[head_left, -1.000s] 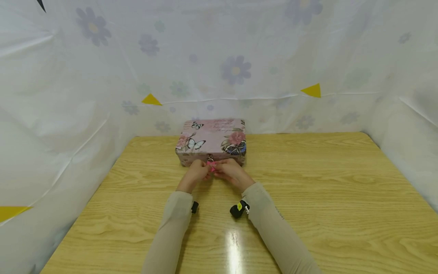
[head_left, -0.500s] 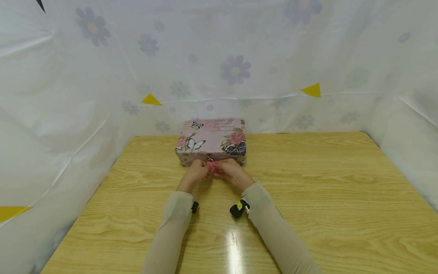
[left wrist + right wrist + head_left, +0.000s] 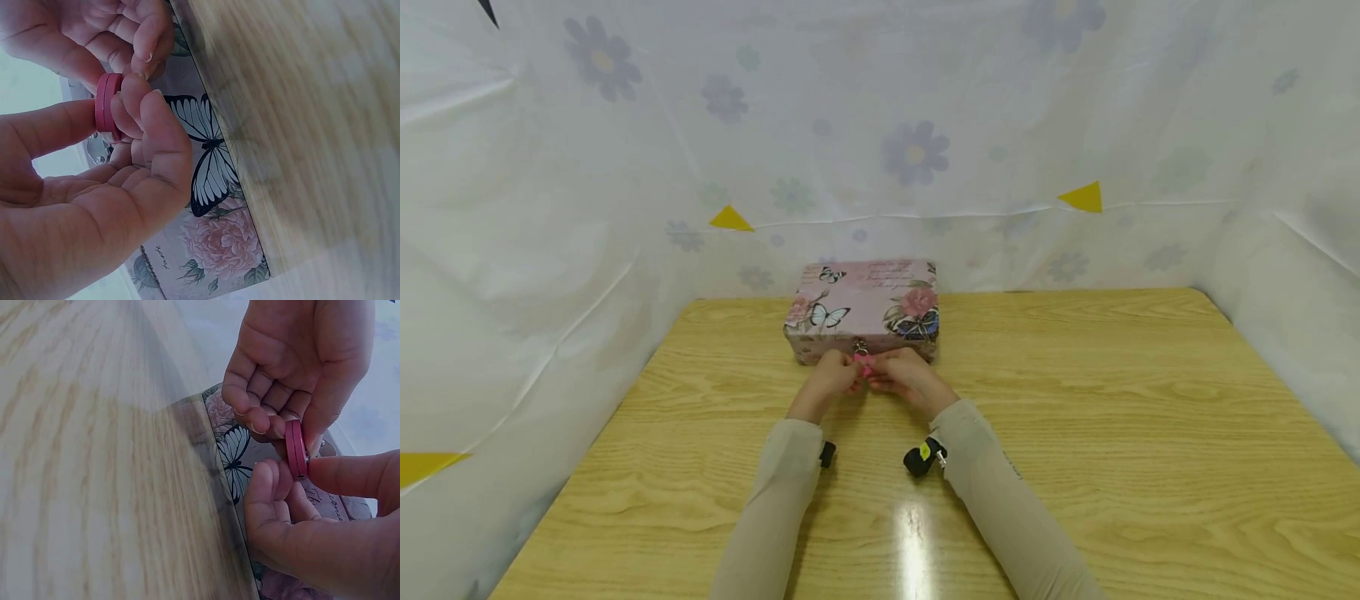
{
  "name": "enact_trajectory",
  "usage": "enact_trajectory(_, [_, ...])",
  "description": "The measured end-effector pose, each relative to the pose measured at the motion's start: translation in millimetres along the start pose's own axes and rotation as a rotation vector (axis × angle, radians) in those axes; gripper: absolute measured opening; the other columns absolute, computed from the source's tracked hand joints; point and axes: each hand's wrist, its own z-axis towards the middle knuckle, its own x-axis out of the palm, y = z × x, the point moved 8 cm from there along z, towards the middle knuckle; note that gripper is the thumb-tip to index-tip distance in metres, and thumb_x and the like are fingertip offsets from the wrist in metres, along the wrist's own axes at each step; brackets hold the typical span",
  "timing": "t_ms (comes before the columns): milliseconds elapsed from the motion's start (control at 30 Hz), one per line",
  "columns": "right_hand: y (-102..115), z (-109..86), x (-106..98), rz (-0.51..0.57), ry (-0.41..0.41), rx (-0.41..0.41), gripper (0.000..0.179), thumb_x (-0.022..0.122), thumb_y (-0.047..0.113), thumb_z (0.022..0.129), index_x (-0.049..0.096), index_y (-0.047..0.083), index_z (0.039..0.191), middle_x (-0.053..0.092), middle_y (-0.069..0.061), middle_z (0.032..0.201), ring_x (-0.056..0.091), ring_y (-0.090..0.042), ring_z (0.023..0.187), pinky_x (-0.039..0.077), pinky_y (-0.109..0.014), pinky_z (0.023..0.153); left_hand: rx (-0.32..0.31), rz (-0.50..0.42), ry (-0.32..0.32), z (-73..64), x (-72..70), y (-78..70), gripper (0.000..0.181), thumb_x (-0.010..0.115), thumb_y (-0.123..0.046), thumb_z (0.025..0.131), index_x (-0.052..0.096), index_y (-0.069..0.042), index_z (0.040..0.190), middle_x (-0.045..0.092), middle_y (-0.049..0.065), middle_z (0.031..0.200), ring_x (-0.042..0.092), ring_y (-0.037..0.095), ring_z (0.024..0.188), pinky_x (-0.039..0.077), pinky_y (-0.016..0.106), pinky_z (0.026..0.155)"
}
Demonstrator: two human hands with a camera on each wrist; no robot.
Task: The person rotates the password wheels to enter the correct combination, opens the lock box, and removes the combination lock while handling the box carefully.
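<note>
A pink padlock [image 3: 862,362] hangs by its silver shackle [image 3: 861,347] at the front clasp of a pink box with butterflies and roses [image 3: 872,300]. My left hand [image 3: 828,377] pinches the padlock from the left side. From the other side my right hand [image 3: 912,377] grips it between thumb and fingers. In the left wrist view the padlock [image 3: 107,106] shows edge-on, with a seam along its narrow side. The right wrist view shows both thumbs on one face of the padlock [image 3: 295,450] and curled fingers on the other. Its broad faces are mostly hidden.
The box stands with its lid down on a wood-grain table [image 3: 1075,417], near the back edge. Behind and beside the table hangs a white flowered curtain [image 3: 1000,125] with yellow triangular marks. Black straps with cameras [image 3: 919,460] sit at the wrists.
</note>
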Motion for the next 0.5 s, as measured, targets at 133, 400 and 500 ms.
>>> enact_trajectory(133, [-1,0.4,1,0.012,0.001,-0.010,0.031,0.047,-0.005,0.096,0.050,-0.019,0.123,0.060,-0.007,0.081,0.058,-0.013,0.070,0.053,-0.027,0.074,0.077,-0.028,0.027,38.5,7.1,33.1,0.028,0.051,-0.013,0.095,0.063,0.003,0.075,0.065,0.015,0.075,0.064,0.022,0.061,0.054,0.033,0.059])
enact_trajectory(400, [1,-1.0,1,0.025,-0.018,-0.022,0.030,0.047,-0.007,0.094,0.051,-0.019,0.121,0.059,-0.007,0.084,0.058,-0.012,0.074,0.052,-0.031,0.082,-0.002,-0.003,-0.016,-8.7,-0.6,-9.0,0.026,0.047,-0.003,0.096,0.060,0.012,0.081,0.064,0.022,0.080,0.062,0.021,0.063,0.056,0.036,0.068])
enact_trajectory(500, [1,-1.0,1,0.023,-0.018,-0.024,0.030,0.047,-0.008,0.094,0.051,-0.019,0.121,0.059,-0.007,0.084,0.058,-0.011,0.074,0.052,-0.030,0.082,0.040,-0.030,0.002,20.6,4.9,18.3,0.026,0.049,-0.007,0.095,0.062,0.008,0.077,0.064,0.018,0.076,0.063,0.021,0.062,0.055,0.034,0.064])
